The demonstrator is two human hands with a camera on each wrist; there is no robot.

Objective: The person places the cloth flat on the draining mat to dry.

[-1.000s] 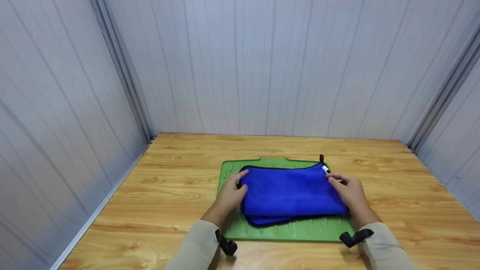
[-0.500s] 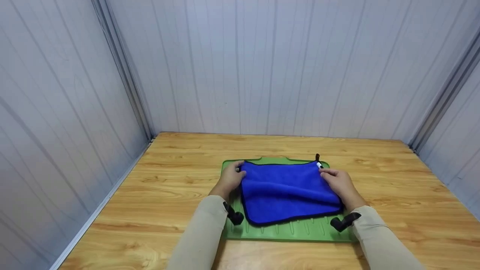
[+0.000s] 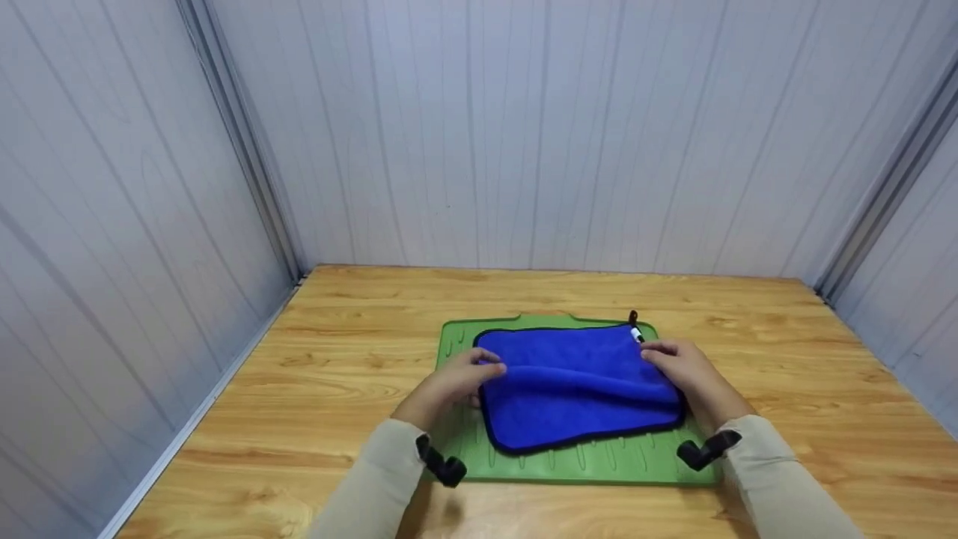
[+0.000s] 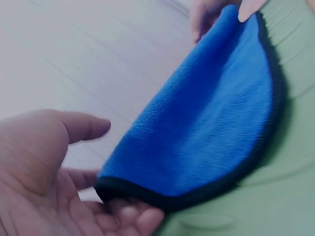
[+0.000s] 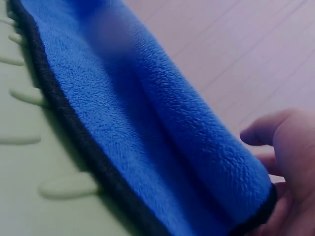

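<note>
A blue towel (image 3: pixel 576 412) with black edging lies on a green mat (image 3: pixel 569 468), a raised ridge running across its middle. My left hand (image 3: pixel 460 374) is at the towel's left side; in the left wrist view its thumb (image 4: pixel 86 127) stands apart from the cloth while several fingers (image 4: pixel 147 221) lie under the black edge. At the right side, my right hand (image 3: pixel 681 367) has thumb and forefinger near a small white tag (image 3: pixel 637 335). In the right wrist view the right thumb (image 5: pixel 266 129) is apart from the other fingers, which are partly hidden behind the towel.
A wooden table (image 3: pixel 337 374) bears the green mat, whose grooved surface shows in both wrist views. Pale panelled walls (image 3: pixel 464 135) stand behind and at both sides. A black loop (image 3: pixel 633 317) sticks out from the towel's far right corner.
The towel's front fold has given way to a raised ridge, with the near edge showing. Both hands moved away from the person, then came back nearer, the left more than the right.
</note>
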